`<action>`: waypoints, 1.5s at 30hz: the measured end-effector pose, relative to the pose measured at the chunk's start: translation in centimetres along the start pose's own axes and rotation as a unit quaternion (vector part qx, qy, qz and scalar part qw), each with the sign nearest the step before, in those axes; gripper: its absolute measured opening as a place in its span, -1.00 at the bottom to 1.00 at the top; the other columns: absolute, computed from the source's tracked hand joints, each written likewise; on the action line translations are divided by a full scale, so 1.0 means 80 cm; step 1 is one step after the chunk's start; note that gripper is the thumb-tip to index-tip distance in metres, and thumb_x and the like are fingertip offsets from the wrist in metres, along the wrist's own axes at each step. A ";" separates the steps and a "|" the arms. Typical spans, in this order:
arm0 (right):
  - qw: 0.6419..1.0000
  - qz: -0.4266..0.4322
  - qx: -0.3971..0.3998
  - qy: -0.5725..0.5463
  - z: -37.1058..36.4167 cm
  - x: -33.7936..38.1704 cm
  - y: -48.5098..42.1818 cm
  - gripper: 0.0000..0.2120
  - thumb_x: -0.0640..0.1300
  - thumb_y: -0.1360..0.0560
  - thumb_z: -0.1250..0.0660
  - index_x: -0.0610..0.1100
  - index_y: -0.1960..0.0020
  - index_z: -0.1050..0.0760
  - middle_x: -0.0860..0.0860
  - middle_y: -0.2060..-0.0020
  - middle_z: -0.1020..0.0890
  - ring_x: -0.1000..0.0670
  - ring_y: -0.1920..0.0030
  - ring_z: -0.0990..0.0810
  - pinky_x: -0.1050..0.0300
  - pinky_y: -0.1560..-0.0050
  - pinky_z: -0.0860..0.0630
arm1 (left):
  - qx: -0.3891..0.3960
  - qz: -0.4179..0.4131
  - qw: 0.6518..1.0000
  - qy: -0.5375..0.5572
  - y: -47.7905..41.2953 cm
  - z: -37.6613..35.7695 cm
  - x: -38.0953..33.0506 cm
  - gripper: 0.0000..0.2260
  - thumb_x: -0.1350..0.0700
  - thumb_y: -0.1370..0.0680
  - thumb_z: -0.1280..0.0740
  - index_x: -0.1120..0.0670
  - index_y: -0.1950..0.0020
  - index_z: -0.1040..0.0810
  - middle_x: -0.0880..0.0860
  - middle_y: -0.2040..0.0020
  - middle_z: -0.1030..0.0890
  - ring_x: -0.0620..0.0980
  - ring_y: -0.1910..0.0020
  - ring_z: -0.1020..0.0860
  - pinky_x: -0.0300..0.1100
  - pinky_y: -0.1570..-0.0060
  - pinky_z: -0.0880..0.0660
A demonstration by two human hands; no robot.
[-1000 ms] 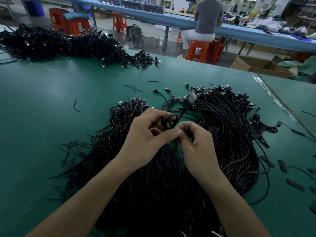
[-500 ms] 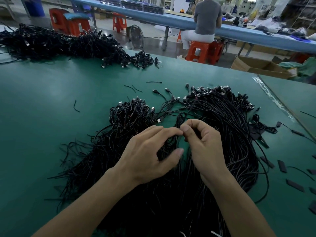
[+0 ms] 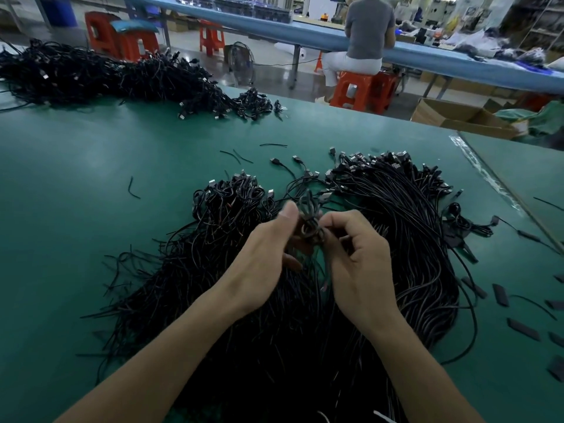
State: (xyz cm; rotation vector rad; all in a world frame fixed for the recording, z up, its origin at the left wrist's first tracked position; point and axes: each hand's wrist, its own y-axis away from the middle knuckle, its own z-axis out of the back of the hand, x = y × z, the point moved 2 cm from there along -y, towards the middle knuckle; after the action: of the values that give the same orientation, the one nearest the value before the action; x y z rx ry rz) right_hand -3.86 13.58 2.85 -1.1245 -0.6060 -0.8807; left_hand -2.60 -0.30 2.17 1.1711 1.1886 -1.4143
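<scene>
Head view: both hands meet above a green work table (image 3: 76, 215), with a small coil of black USB cable (image 3: 309, 222) held between them. The left hand (image 3: 268, 251) has its thumb raised and its fingers curled round the coil from the left. The right hand (image 3: 361, 264) pinches the coil's right side between thumb and forefinger, its other fingers bent in toward the palm. The coil is blurred, so its exact turns cannot be made out; a plug end sticks up just beyond the fingertips.

Directly under both hands and forearms lies a big bundle of straight black cables (image 3: 406, 239), its plugs fanned out beyond the right hand. Just beyond the left hand sits a heap of coiled cables (image 3: 232, 203). A few loose cables with USB plugs (image 3: 276, 161) lie farther out, between the two heaps. Flat black strips (image 3: 500, 295) are scattered well to the right of the right hand. Far beyond the left hand a second large cable pile (image 3: 106, 74) stretches along the table's far edge. Beyond the table, a person (image 3: 369, 32) sits on an orange stool (image 3: 360, 90).
</scene>
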 end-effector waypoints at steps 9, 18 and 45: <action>0.999 -0.028 0.023 0.020 -0.002 0.000 0.006 -0.71 -0.31 -0.56 -0.35 0.10 0.09 -0.52 0.12 0.12 -0.60 0.16 0.10 -0.58 0.45 0.12 -0.41 | 0.034 -0.022 0.993 0.110 -0.003 0.009 -0.006 -0.67 -0.20 -0.54 -0.30 -0.07 -0.15 -0.69 0.00 0.11 -0.61 -0.13 0.31 -0.30 -0.19 0.32 -0.24; 0.997 -0.075 0.011 0.034 -0.003 -0.007 0.001 -0.82 -0.22 -0.57 -0.35 0.05 0.11 -0.54 0.10 0.17 -0.60 0.13 0.14 -0.57 0.37 0.16 -0.43 | -0.040 -0.052 0.998 -0.020 0.001 0.016 0.014 -0.88 -0.02 -0.42 -0.55 -0.14 0.08 -0.68 -0.08 0.09 -0.41 -0.21 0.19 -0.40 -0.32 0.11 -0.43; 0.952 -0.236 0.144 -0.131 -0.001 -0.022 0.007 -0.89 -0.14 -0.56 -0.37 -0.08 0.13 -0.61 0.17 0.37 -0.60 0.23 0.32 -0.52 0.43 0.29 -0.42 | -0.024 -0.087 0.996 0.027 0.000 0.027 0.021 -0.79 0.23 -0.44 -0.53 0.04 -0.03 -0.66 0.08 0.11 -0.73 0.01 0.12 -0.70 -0.18 0.06 -0.62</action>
State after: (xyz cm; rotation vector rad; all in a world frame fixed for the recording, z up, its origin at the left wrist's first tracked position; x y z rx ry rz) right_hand -4.30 14.12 1.11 -0.8451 -1.2199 -1.0119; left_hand -3.06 -2.55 0.69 1.1006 1.3826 -1.4829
